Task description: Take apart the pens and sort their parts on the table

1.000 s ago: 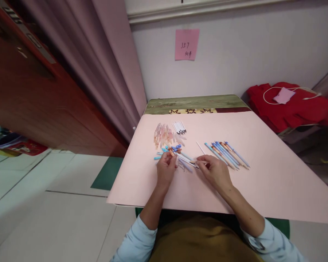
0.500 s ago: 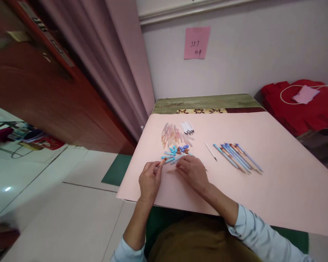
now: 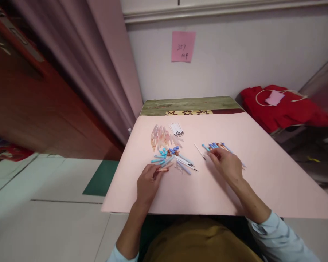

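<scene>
The left hand (image 3: 149,181) is pinching a peach pen piece (image 3: 164,169) in its fingers, hiding one end, beside loose pen parts (image 3: 160,161) on the worktop (image 3: 191,196) — the right hand (image 3: 227,165) is covering much of the pen row (image 3: 206,147), and I cannot tell whether its fingers are gripping one

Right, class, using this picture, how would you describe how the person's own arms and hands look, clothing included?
The left hand and right hand are bare, with no gloves, watch or bracelet visible. The left sleeve and right sleeve are light blue, leaving the lower forearms uncovered. The right one looks creased, with a small dark detail near its cuff, too unclear to identify.
</scene>
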